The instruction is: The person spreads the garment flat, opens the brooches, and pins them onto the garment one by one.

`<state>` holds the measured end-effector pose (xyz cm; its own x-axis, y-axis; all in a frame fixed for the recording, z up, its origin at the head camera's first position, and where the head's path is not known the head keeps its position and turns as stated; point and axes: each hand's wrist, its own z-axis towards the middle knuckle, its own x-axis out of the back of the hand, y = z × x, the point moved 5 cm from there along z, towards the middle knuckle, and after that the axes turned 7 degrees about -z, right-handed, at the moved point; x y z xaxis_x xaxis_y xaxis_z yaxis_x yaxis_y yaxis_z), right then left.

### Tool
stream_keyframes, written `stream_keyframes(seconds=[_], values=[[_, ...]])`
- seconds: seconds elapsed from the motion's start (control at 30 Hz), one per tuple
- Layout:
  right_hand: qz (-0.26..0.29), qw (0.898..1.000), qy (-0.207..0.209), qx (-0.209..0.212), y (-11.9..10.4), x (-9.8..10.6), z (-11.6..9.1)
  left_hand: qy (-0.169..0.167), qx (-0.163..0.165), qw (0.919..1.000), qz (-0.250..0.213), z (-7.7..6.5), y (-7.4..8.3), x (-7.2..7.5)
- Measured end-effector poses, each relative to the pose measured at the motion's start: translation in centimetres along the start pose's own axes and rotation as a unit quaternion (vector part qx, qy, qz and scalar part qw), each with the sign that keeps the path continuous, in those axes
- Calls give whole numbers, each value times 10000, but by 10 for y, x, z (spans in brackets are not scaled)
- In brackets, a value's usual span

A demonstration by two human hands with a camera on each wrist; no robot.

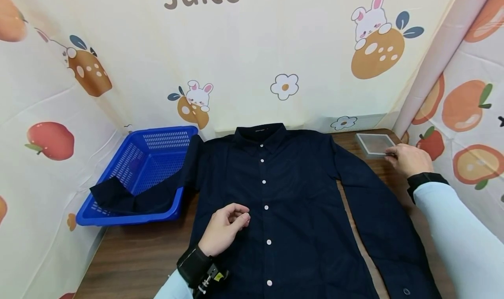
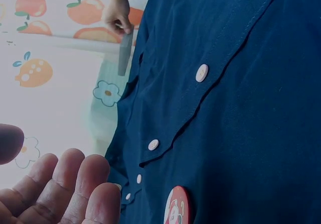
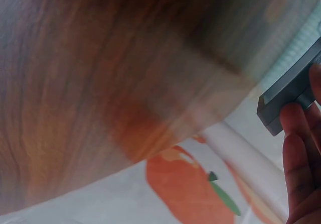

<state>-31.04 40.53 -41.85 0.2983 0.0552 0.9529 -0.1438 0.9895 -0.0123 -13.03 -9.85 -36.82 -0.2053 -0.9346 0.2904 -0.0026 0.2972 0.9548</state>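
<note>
A dark navy button-up shirt (image 1: 303,194) lies spread out, front up, with white buttons down its placket. Over its left half hovers my left hand (image 1: 224,229), fingers loosely bent and the thumb apart from them, holding nothing. Close to those fingers, the left wrist view shows a round red badge (image 2: 178,206) with a cartoon figure at the shirt; it cannot be made out in the head view. At the far right, my right hand (image 1: 409,160) pinches the near edge of a flat grey box (image 1: 374,145) with a see-through top. The right wrist view shows fingers (image 3: 296,148) against the box's side.
A blue plastic basket (image 1: 130,220) stands at the left with one shirt sleeve (image 1: 153,197) draped into it. The other sleeve (image 1: 383,220) lies along the right. Under everything is a brown wooden table (image 1: 130,259). Printed fabric (image 1: 244,45) hangs behind and at both sides.
</note>
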Motion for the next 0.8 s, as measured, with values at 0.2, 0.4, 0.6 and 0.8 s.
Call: stream_keyframes(seconds=[0.2, 0.4, 0.6, 0.8], values=[[-13, 9989, -387, -267, 8, -12, 1, -37, 22, 10000, -23, 0, -2, 0], [28, 9976, -594, -357, 11, -21, 2, -61, 34, 10000, -6, -1, -1, -1], [182, 9946, -932, -409, 11, -26, 3, -51, 127, 9999, -94, 4, -15, -3], [329, 9954, -728, -530, 5, -20, 5, -8, 42, 10000, -57, 13, -40, 0]])
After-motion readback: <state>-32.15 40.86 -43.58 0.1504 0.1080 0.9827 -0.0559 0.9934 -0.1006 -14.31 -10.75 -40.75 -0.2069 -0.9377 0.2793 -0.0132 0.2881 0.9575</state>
